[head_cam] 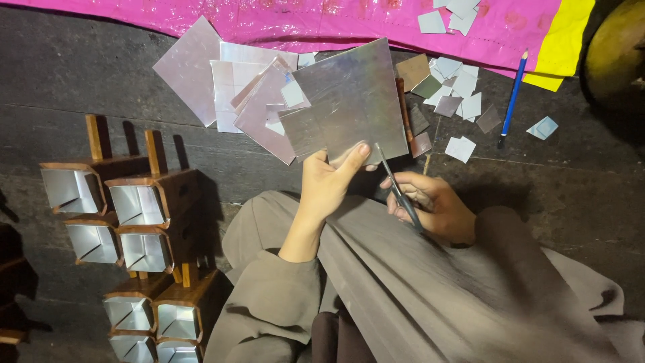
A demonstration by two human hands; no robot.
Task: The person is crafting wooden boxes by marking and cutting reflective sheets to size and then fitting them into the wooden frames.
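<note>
My left hand (329,180) grips the lower edge of a large silvery reflective sheet (349,101), thumb on top, holding it up over the dark floor. My right hand (433,208) holds dark scissors (398,191), whose blades meet the sheet's bottom edge just right of my left thumb. My brown sleeves and lap fill the lower middle.
More silvery sheets (228,84) lie behind the held one. Small cut squares (460,94) are scattered at the upper right by a blue pencil (512,97). Several wooden open boxes lined with silver (138,205) stand at the left. A pink and yellow plastic sheet (376,20) runs along the top.
</note>
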